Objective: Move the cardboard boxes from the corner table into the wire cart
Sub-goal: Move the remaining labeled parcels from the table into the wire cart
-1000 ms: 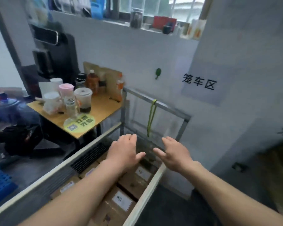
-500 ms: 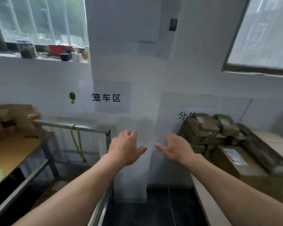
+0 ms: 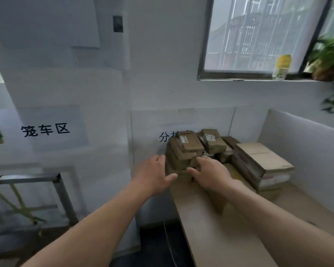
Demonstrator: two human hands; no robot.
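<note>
Where white walls [image 3: 162, 89] meet, cardboard boxes [image 3: 189, 148] stacked on tan table [image 3: 210, 228].

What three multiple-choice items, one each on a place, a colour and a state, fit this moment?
1. Where do the boxes lie?
A. on the floor
B. on the table
C. on a chair

2. What colour is the strap hanging on the cart frame?
A. red
B. yellow-green
C. blue

3. How are the left hand and right hand?
A. both open, gripping nothing
B. left grips a box
C. both grip one box

Key:
1 B: the stack rests on the tabletop in the corner.
2 B: the strap shows yellow-green against the grey frame.
3 A: both hands reach toward the stack with fingers spread, and neither has closed on anything.
</note>
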